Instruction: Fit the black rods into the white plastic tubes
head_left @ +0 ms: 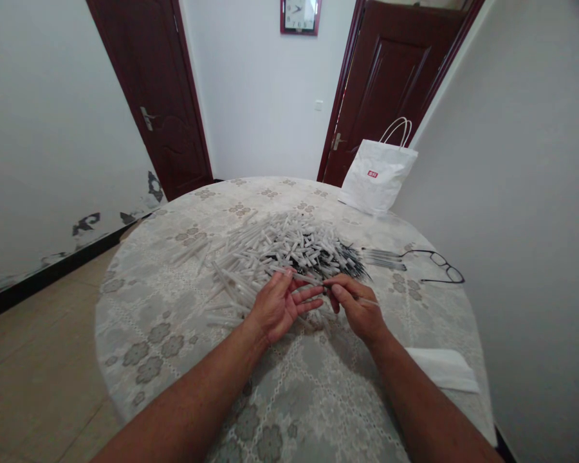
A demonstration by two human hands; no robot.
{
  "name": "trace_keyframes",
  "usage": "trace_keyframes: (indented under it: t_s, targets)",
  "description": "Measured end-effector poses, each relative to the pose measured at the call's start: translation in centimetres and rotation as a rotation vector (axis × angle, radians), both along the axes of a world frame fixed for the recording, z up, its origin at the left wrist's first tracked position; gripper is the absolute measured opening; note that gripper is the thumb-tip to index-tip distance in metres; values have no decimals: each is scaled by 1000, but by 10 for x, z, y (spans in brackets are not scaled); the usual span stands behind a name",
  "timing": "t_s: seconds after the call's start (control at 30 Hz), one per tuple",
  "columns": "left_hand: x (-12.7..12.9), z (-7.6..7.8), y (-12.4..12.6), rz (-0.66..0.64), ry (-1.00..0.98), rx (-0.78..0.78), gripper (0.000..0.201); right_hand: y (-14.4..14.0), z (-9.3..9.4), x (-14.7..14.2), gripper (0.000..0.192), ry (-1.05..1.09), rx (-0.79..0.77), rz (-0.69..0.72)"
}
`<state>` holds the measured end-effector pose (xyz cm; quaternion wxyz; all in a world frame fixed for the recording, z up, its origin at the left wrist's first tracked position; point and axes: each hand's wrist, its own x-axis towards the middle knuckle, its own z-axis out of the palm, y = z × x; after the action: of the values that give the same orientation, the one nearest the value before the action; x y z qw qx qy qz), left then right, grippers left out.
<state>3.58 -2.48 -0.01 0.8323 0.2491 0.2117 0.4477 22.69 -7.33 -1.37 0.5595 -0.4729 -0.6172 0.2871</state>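
Note:
My left hand (pixel 276 310) is held palm up at the near side of the pile, with a translucent pen barrel (pixel 307 278) pinched between thumb and forefinger and the other fingers spread. At the barrel's right end, the fingertips of my right hand (pixel 359 307) are closed on a thin pen refill (pixel 368 301), its pale length sticking out behind them. A dark bit shows where the two pieces meet. Just beyond my hands lies a heap of white pen caps (pixel 289 235). Dark-tipped pieces (pixel 353 262) gather on its right, and loose clear barrels (pixel 234 276) on its left.
Several pens (pixel 383 259) lie in a row right of the heap, beside black-framed glasses (pixel 456 276). A white paper bag (pixel 379 177) stands at the back right. Near my right forearm is a folded white sheet (pixel 444 368). A patterned cloth (pixel 159 354) covers the round table.

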Motion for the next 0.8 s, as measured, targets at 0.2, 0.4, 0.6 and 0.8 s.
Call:
trace_keyframes:
  t_s: [0.2,0.4,0.6,0.8]
  targets:
    - [1,-4,-1,-22,-19,22,16,-1,-2,-8,19,108,-73,-33]
    - [3,-7,-2,-22,-74,10,17,-1,1,-9,23,113,-120,-14]
    - [-2,2,4,91,-76,-18,14,1,-4,-3,36,383,9,22]
    - [2,1,-1,87,-30,18,20,2,-4,-9,39,340,3,-157]
